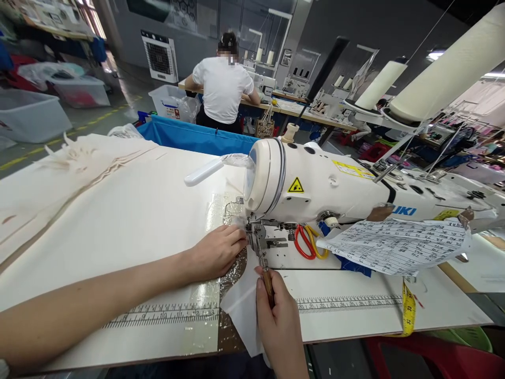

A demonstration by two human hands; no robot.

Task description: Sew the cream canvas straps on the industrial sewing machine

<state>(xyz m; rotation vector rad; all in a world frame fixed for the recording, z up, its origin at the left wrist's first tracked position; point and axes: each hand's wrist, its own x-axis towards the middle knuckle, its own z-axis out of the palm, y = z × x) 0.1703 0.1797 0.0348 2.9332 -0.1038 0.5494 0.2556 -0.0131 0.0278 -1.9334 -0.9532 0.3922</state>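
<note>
My right hand (279, 321) is wrapped round the brown wooden handle of a screwdriver (268, 284). Its metal shank points up and away to the presser foot area (254, 227) of a white sewing machine (315, 184). Close by on the left, my left hand (219, 250) has its fingers curled together beside the needle area. Whatever those fingertips hold is hidden. A piece of thin white cloth (242, 310) hangs below the needle area, between the hands, over the table's front edge.
Red and yellow scissors (310, 242) lie under the machine arm, near a handwritten paper sheet (398, 245). A yellow tape measure (408, 310) hangs over the front edge. Cream fabric (67, 179) lies at left. Beyond a blue fabric bin (197, 136) sits a person in white (226, 87).
</note>
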